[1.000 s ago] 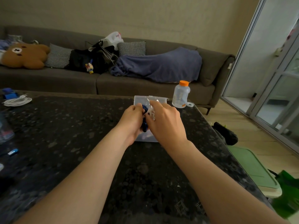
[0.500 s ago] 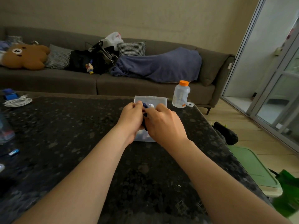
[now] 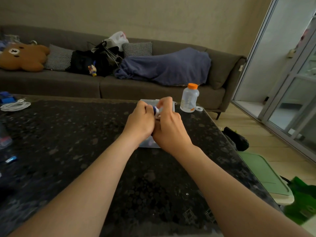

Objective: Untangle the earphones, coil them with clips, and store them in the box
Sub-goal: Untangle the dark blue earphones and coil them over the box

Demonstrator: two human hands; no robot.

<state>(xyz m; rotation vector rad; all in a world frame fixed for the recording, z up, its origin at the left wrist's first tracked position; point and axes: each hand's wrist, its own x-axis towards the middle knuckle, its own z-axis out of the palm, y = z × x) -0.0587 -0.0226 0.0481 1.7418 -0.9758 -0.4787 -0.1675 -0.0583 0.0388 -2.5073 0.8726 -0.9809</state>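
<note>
Clear box; blue clip in left hand

The dark speckled table bears a clear box mid-frame, an orange-capped bottle just right, and a white cable far left.

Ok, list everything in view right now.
earphone bundle: one, blue and white, between the hands
box: one, clear, on table under hands
bottle: one, clear, orange cap, right of box
cable: one, white, coiled, table's far left
table: one, dark speckled, foreground
sofa: one, grey, behind table
plush bear: one, brown, on sofa
blanket: one, blue, on sofa
cushions: two, checked, on sofa
left hand: grips the bundle
right hand: grips the bundle
</note>
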